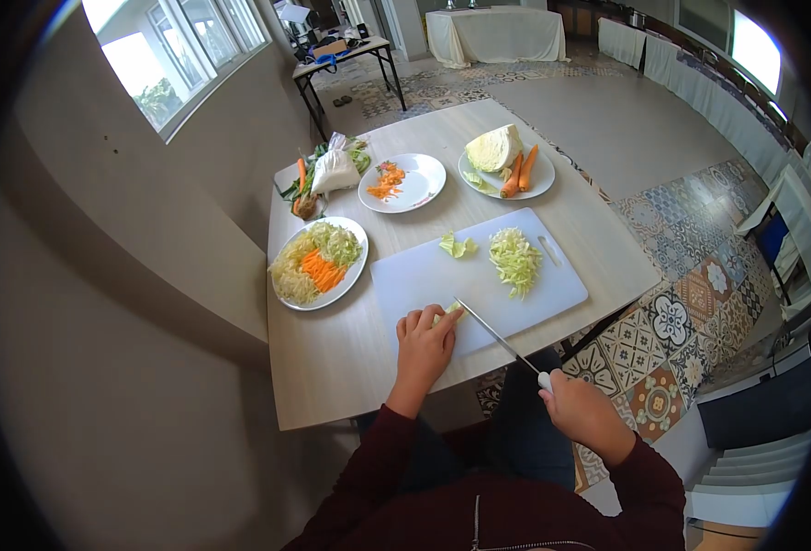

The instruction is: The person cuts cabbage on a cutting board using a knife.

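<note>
My right hand (581,410) is wrapped round the white handle of a kitchen knife (497,337), whose blade slants up and left over the front of a white cutting board (405,275). At the blade's tip lies a piece of pale green cabbage (449,314). The bent fingers of my left hand (424,345) press this piece onto the board and partly cover it. Farther back on the board sit a heap of shredded cabbage (515,261) and some loose cabbage leaf pieces (458,245).
Left of the board stands a plate (354,275) of shredded cabbage and carrot. Behind are a plate with carrot scraps (424,188) and a plate with a cabbage chunk (494,149) and carrots (520,174). A white bag (335,172) lies among vegetables at the back left, near the wall.
</note>
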Demonstrator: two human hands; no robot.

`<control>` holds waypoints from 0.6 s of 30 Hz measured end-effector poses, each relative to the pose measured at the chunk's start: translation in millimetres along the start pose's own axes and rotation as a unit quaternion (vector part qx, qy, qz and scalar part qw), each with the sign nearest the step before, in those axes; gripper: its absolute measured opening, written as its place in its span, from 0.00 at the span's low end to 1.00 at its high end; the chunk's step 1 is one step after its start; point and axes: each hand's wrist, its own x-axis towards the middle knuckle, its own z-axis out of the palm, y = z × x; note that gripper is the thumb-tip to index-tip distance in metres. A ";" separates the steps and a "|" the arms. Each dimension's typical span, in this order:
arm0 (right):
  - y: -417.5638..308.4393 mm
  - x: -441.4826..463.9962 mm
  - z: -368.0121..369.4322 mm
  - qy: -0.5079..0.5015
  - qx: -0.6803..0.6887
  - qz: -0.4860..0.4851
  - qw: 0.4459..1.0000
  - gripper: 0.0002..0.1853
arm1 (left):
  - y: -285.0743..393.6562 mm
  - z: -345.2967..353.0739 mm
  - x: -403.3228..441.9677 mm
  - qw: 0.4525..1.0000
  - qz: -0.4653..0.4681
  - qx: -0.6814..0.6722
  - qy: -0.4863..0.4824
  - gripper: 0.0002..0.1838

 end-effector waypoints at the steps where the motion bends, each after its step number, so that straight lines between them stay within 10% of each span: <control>1: -3.2 1.5 -0.5 -0.005 -0.004 0.005 1.000 0.13 | -0.3 0.1 -0.3 1.000 -0.002 -0.002 -0.004 0.20; 18: -14.8 32.2 33.6 0.044 -0.035 -0.005 0.998 0.13 | 0.0 -0.8 -0.9 1.000 -0.003 -0.006 0.004 0.17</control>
